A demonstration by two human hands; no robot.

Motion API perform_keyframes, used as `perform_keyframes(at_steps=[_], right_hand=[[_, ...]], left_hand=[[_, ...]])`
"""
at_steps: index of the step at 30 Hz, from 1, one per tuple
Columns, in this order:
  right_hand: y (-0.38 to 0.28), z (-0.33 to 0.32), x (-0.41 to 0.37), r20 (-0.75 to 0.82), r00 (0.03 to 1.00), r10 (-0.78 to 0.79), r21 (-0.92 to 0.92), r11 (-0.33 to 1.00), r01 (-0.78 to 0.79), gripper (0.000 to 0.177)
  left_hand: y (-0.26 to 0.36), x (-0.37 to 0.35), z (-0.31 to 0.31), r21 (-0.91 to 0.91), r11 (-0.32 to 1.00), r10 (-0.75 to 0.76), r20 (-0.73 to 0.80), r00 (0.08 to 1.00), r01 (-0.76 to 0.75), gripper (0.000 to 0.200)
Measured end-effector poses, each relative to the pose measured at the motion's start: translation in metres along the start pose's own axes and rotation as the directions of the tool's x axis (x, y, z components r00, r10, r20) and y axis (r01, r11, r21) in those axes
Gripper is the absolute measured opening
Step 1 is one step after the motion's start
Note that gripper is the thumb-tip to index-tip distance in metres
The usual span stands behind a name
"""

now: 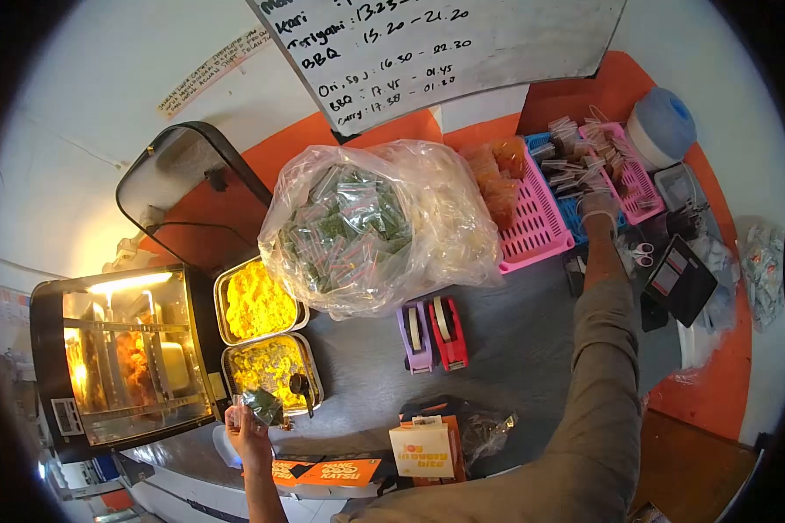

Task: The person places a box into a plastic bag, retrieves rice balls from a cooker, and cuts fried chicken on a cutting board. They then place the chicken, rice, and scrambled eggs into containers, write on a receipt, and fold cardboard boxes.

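My left hand point(249, 436) is closed on a small clear packet with dark green contents point(263, 407), just in front of a metal tray of yellow food point(273, 364). A black-handled utensil point(300, 385) lies in that tray. At the far right, my stretched-out right hand point(597, 207) is over a blue basket point(570, 212) of small sauce packets point(576, 172). Its fingers are hidden among the packets. A large clear bag point(344, 228) full of similar green packets stands between my hands.
A second tray of yellow food point(259, 301) sits beside the lit glass warmer point(131, 353). Tape dispensers, one purple point(416, 338) and one red point(448, 333), stand mid-table. Pink baskets point(536, 222) flank the blue one. Scissors point(643, 254) and folded boxes point(427, 449) lie about.
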State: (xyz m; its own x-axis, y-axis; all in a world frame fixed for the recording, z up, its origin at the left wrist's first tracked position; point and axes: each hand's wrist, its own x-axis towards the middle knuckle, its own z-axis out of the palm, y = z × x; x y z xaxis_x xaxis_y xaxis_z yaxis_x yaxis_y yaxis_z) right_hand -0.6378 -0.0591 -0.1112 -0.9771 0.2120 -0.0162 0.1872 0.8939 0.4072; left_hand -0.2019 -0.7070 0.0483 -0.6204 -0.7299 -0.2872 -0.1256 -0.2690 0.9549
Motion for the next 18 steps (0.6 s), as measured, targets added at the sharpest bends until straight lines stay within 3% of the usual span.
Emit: perform_keyframes(at_steps=[4,6,8,9,10,11,12,14,15,17,18], right_hand=[[0.01,-0.015,-0.002,-0.002,0.999,0.041,0.041,0.998,-0.041,0.018],[0.022,-0.054,-0.015,0.007,1.0,-0.017,0.113,0.993,0.016,0.022],[0.03,-0.104,-0.037,0.081,0.995,-0.058,0.138,0.989,0.046,0.027],[0.049,-0.049,-0.02,-0.168,0.963,-0.212,0.07,0.972,0.226,0.034],[0.082,-0.008,0.001,-0.203,0.916,-0.345,0.431,0.809,0.4,0.036],[0.078,-0.054,-0.043,-0.127,0.947,-0.296,0.616,0.724,0.309,0.032],[0.069,-0.081,-0.069,-0.121,0.912,-0.391,0.617,0.69,0.378,0.032],[0.057,-0.122,-0.105,0.052,0.948,-0.313,0.902,0.423,0.091,0.032],[0.05,-0.135,-0.125,0.17,0.946,-0.276,0.958,0.27,-0.093,0.032],[0.021,-0.179,-0.202,0.031,0.936,-0.351,0.995,-0.075,-0.061,0.036],[-0.003,-0.222,-0.262,-0.115,0.911,-0.396,0.992,0.004,0.127,0.037]], left_hand=[[0.006,0.003,0.004,-0.017,1.0,0.004,0.033,0.999,-0.004,0.014],[0.011,0.001,0.001,-0.057,0.998,-0.021,0.072,0.997,0.025,0.012],[0.008,0.004,-0.011,-0.124,0.992,-0.019,0.134,0.991,0.036,0.025],[0.009,0.005,-0.018,-0.13,0.988,-0.063,0.157,0.986,0.084,0.033],[0.004,0.007,-0.028,-0.164,0.983,-0.062,0.141,0.988,0.085,0.043],[0.009,0.006,-0.028,-0.201,0.972,-0.104,0.106,0.989,0.124,0.042],[0.008,0.004,-0.039,-0.254,0.959,-0.089,0.156,0.984,0.127,0.04],[0.018,-0.006,-0.047,-0.28,0.958,-0.037,0.11,0.993,0.067,0.034],[0.016,-0.01,-0.061,-0.321,0.946,-0.004,0.116,0.993,0.041,0.031],[0.026,-0.026,-0.081,-0.398,0.914,-0.022,0.129,0.991,0.072,0.029],[0.03,-0.034,-0.092,-0.411,0.91,-0.005,0.108,0.994,0.049,0.025]])
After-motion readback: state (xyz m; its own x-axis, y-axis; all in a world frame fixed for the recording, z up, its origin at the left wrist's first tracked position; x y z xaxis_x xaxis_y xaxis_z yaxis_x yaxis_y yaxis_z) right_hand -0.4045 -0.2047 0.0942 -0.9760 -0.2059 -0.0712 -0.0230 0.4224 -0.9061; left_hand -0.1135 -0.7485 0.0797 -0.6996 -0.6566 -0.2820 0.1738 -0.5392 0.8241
